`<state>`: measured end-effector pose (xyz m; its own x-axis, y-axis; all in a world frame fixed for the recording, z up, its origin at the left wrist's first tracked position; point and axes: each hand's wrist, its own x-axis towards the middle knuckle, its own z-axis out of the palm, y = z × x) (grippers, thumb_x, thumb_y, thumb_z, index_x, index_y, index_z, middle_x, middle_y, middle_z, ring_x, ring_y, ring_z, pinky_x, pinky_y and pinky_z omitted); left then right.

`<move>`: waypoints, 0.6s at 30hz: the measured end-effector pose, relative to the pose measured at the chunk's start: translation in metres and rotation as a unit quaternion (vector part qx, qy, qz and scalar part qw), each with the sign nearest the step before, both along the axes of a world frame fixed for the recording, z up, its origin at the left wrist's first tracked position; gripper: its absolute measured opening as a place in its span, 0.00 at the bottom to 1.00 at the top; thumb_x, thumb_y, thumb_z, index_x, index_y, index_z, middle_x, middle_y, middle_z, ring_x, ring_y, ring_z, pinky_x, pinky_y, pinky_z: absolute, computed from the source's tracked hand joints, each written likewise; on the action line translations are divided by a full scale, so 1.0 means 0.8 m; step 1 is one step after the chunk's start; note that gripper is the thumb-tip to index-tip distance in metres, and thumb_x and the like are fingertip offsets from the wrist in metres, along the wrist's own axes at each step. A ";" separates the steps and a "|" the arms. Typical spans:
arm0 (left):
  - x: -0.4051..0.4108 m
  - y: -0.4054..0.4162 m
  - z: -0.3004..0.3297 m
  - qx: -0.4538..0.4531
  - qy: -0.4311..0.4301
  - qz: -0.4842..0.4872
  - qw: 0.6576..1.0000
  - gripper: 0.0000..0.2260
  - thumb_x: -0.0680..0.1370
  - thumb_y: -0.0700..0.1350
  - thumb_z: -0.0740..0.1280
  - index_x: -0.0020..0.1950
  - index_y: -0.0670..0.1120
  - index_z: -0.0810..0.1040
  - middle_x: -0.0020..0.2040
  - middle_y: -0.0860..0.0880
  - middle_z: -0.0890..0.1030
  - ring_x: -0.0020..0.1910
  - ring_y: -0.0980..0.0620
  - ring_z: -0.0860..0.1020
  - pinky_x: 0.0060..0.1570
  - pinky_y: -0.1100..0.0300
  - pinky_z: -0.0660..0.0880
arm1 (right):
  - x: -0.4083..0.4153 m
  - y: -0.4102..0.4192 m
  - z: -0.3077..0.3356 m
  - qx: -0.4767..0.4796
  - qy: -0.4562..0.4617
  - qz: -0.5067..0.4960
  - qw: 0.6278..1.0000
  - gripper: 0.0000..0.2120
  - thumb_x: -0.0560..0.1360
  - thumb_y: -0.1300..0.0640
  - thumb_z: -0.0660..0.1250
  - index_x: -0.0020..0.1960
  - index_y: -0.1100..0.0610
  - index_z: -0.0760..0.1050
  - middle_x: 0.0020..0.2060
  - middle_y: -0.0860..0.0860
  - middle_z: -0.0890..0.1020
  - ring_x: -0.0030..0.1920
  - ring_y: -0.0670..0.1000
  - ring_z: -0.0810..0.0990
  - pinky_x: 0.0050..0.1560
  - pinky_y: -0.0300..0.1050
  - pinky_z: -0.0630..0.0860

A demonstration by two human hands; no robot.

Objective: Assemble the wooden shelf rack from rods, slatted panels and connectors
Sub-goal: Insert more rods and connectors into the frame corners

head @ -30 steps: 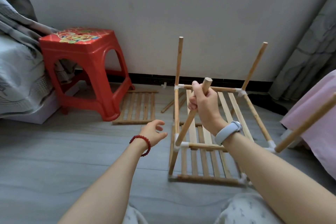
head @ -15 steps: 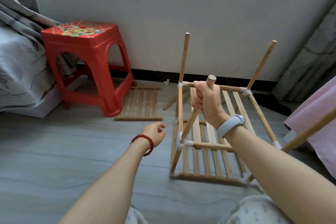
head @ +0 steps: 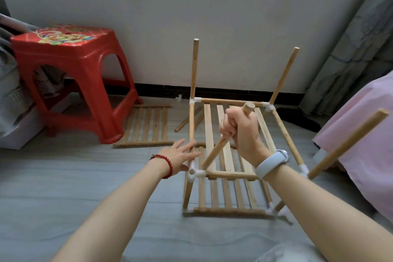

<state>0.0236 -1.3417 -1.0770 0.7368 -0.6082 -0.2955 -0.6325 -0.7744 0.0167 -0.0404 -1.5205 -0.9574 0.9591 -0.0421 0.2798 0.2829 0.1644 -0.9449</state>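
At centre frame my left hand (head: 180, 155) has reached the rack (head: 229, 176), fingers spread beside its connector (head: 196, 173), steadying while my right hand (head: 242, 127) grips the rod (head: 214, 151).

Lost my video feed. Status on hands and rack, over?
Right hand grips a rod angled into the near-left connector. Left hand open, fingers at the rack's left rail. Spare slatted panel lies by the red stool; nothing blocking.

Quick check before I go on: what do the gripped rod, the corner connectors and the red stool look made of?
Rod in the right hand: bare, unvarnished wood by its pale matte grain. Corner connector: looks like white moulded plastic, smooth and slightly translucent. Red stool: glossy moulded plastic, with a printed pattern on top.
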 end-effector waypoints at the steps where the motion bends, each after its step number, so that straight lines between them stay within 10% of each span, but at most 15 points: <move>1: 0.003 -0.006 0.000 0.022 -0.020 -0.033 0.999 0.26 0.79 0.50 0.61 0.75 0.59 0.54 0.77 0.54 0.42 0.76 0.46 0.41 0.71 0.44 0.58 | 0.002 -0.011 -0.002 0.006 0.012 -0.018 1.000 0.18 0.68 0.61 0.57 0.21 0.52 0.61 0.18 0.48 0.63 0.24 0.50 0.60 0.28 0.41 0.63; 12: -0.018 -0.044 0.021 0.099 -0.077 -0.238 0.963 0.12 0.77 0.52 0.63 0.56 0.49 0.77 0.57 0.51 0.79 0.62 0.51 0.71 0.73 0.53 0.49 | -0.011 -0.095 0.006 0.053 0.036 -0.127 0.990 0.23 0.73 0.67 0.55 0.21 0.52 0.61 0.17 0.48 0.62 0.21 0.49 0.60 0.27 0.40 0.63; 18: -0.059 -0.081 0.029 0.082 -0.054 -0.205 0.974 0.17 0.74 0.61 0.63 0.51 0.49 0.79 0.47 0.50 0.80 0.50 0.49 0.73 0.41 0.58 0.70 | -0.035 -0.122 0.021 0.058 0.018 -0.158 0.986 0.22 0.75 0.66 0.55 0.24 0.55 0.61 0.17 0.48 0.62 0.21 0.49 0.61 0.27 0.40 0.63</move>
